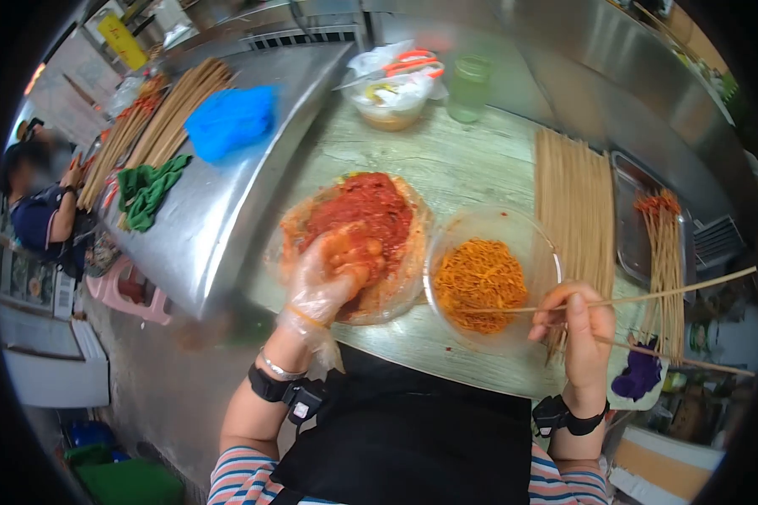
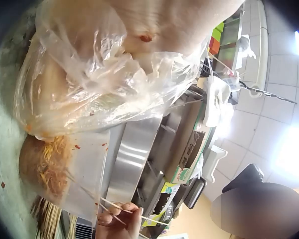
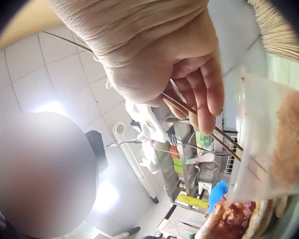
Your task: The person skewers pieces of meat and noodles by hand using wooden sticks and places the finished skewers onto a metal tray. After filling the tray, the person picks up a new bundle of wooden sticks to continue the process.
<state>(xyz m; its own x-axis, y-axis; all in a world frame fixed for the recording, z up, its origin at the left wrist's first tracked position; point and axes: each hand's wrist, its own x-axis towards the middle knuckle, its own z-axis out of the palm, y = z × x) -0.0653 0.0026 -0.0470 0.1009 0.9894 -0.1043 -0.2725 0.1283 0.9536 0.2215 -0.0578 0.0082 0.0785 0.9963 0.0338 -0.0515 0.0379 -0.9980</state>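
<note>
Pinching two skewers (image 1: 674, 289) in our bare right hand (image 1: 583, 332), we're closing the gloved left hand (image 1: 333, 273) on the red marinated meat (image 1: 370, 206) in its bowl, hands apart, skewers lying crosswise, tips over the clear bowl (image 1: 550, 252), pointing leftward at the meat.

Thin clear plastic, crinkled and glossy, is seen wrapped over the left hand (image 1: 333, 273), and it is smeared with wet, shiny red paste (image 1: 366, 206). Slim skewers (image 1: 691, 284) of pale matt wood are pinched in the bare right hand (image 1: 581, 332). The bowl (image 1: 514, 223) is shown as clear glossy plastic. A matt, pale wood-grain top is made out on the table (image 1: 446, 156). Along its left edge a smooth steel counter (image 1: 219, 227) is caught gleaming, with rumpled green cloth (image 1: 147, 192) laid on it.
</note>
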